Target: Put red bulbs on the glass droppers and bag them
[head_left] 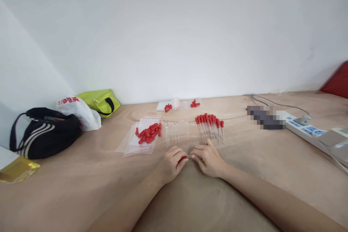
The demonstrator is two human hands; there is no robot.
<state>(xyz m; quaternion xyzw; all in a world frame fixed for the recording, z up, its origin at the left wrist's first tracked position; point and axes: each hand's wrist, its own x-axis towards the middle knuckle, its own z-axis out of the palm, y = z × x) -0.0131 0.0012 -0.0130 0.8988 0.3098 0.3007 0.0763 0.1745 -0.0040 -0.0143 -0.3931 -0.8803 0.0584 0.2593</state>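
The left hand (172, 163) gripped a bulb (183, 158) in its fingers. The right hand (208, 158) pinched a tube (189, 156) at the bulb's end.

Red bulb (183, 158) and clear tube (189, 157) end to end, crosswise

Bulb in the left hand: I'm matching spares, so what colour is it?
Red; the head view shows the bulb best.

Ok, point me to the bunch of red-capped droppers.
In the head view, the bunch of red-capped droppers lies right of centre, to the right of the row of clear tubes and just beyond the right hand.
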